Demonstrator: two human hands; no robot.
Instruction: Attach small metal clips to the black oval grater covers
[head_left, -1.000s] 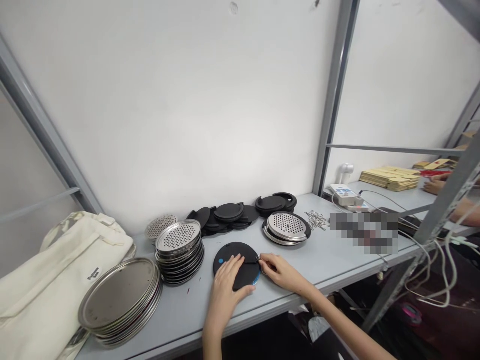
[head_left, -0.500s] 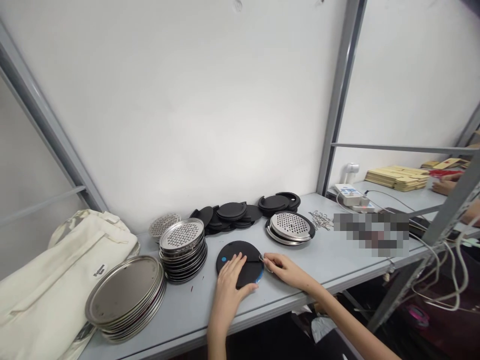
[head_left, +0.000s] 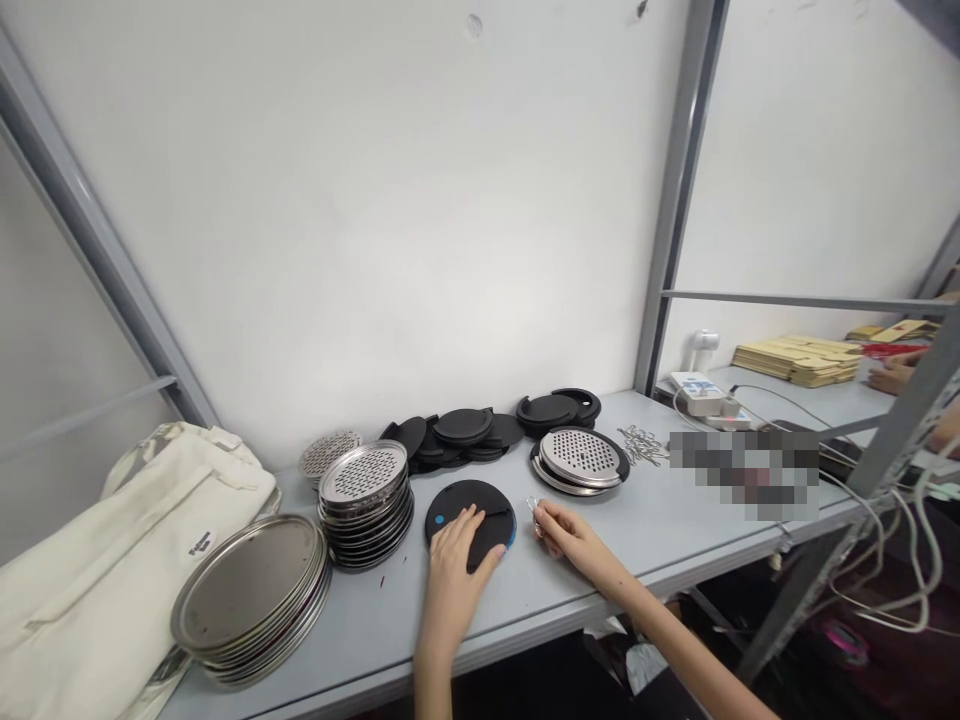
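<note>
On the grey table lies a round black disc [head_left: 487, 497] with a blue dot, a dark slot and a blue strip along its right edge. My left hand [head_left: 453, 556] rests over its near part, fingers stretched out and thumb near the right rim. To the right of the disc and apart from it, my right hand [head_left: 564, 538] is closed in a pinch on a small bent wire clip [head_left: 532, 503], whose loop sticks out past the fingertips. A loose pile of similar wire pieces [head_left: 640, 446] lies farther back on the right.
Perforated metal discs [head_left: 581, 454] in black holders sit behind my right hand. Black round parts [head_left: 461, 426] line the wall. At left stand a stack of grater-like discs [head_left: 365, 475], metal lids [head_left: 247, 580] and a cream bag [head_left: 127, 570]. Another person's hand [head_left: 892, 375] shows far right.
My right hand has drawn back from the disc's right edge with the wire clip, leaving a gap. My left hand stays on the disc. The view has shifted slightly.
</note>
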